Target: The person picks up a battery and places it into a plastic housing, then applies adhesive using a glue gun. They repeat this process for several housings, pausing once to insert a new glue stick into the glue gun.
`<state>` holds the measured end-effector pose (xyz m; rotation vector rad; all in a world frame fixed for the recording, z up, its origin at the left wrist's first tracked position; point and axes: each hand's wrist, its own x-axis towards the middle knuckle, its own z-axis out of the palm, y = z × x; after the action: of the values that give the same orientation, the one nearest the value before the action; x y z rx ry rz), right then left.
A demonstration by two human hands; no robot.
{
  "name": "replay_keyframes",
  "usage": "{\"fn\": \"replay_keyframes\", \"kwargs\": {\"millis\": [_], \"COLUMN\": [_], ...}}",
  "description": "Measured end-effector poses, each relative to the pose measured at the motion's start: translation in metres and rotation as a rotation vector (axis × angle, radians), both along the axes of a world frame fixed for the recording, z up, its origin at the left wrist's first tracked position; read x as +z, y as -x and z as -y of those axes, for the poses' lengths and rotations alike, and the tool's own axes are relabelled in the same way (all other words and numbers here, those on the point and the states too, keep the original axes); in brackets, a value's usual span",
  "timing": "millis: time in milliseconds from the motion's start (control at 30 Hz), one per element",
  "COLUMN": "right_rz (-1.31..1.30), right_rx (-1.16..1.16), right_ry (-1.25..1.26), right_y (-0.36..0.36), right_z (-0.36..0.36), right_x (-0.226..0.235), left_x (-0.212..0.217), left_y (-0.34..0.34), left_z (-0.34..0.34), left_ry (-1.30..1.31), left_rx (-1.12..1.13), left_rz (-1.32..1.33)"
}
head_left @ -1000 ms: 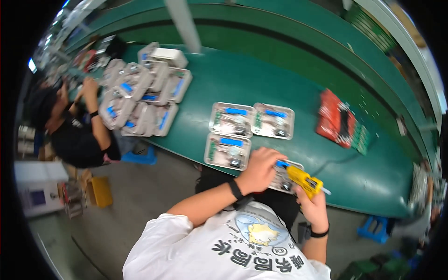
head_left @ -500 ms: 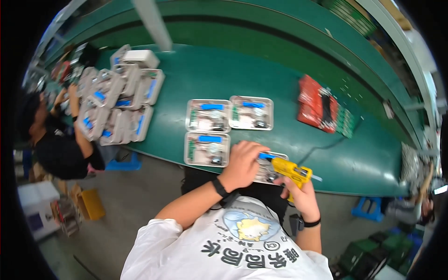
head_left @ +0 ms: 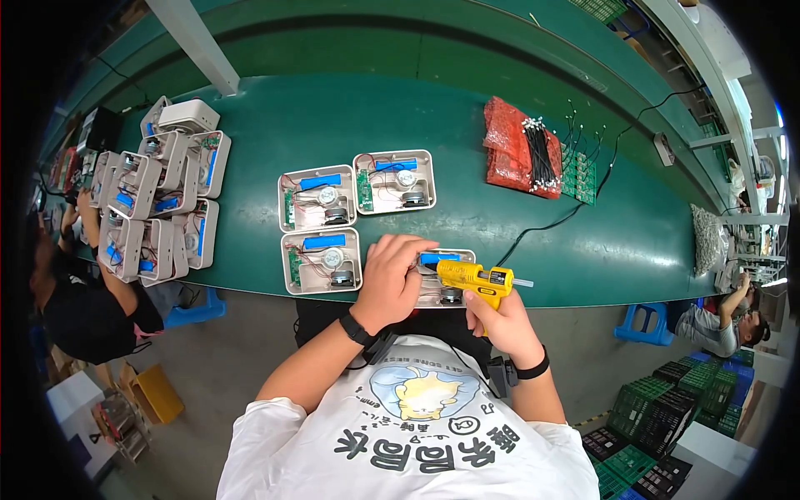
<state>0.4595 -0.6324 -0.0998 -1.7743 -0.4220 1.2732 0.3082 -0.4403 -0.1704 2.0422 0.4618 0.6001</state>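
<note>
The right hand (head_left: 504,325), fingers curled, holds a yellow glue gun (head_left: 473,277) aimed toward nine o'clock; the left hand (head_left: 388,279) touches a white case (head_left: 468,255), its grip unclear.

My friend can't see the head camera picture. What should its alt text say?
A person holds a yellow glue gun in the right-hand grip over an open white case; the left-hand grip is at its left edge. Three more open cases lie nearby on a green table, with a pile of cases farther left.
</note>
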Motion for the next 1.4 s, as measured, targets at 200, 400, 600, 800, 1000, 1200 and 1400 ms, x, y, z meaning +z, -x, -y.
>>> {"fn": "replay_keyframes", "kwargs": {"millis": [200,400,600,800,1000,1200,1400], "right_rz": [0.118,0.136,0.023,-0.086,-0.177,-0.153,-0.078], "right_rx": [0.041,-0.018,-0.03,-0.383,-0.575,-0.55,-0.569], "right_ry": [0.046,-0.053,-0.206,-0.523,-0.605,-0.667,-0.636], "right_y": [0.0,0.002,-0.015,-0.052,-0.043,-0.045,-0.042], "right_z": [0.007,-0.006,0.008,0.054,0.057,0.048,0.053], "right_x": [0.0,0.009,0.005,-0.035,-0.067,-0.077,-0.08], "left_x": [0.0,-0.004,0.031,0.071,0.084,-0.016,0.067], "left_y": [-0.002,0.001,0.01,0.014,-0.06,-0.066,-0.04], "left_z": [-0.002,-0.002,0.016,-0.018,-0.158,-0.246,-0.118], "left_ry": [0.0,0.001,-0.168,-0.416,-0.343,-0.54,-0.595], "left_rx": [0.009,-0.002,0.098,-0.168,0.293,0.428,-0.054], "left_rz": [0.006,-0.008,-0.039,-0.21,-0.185,0.019,-0.414]}}
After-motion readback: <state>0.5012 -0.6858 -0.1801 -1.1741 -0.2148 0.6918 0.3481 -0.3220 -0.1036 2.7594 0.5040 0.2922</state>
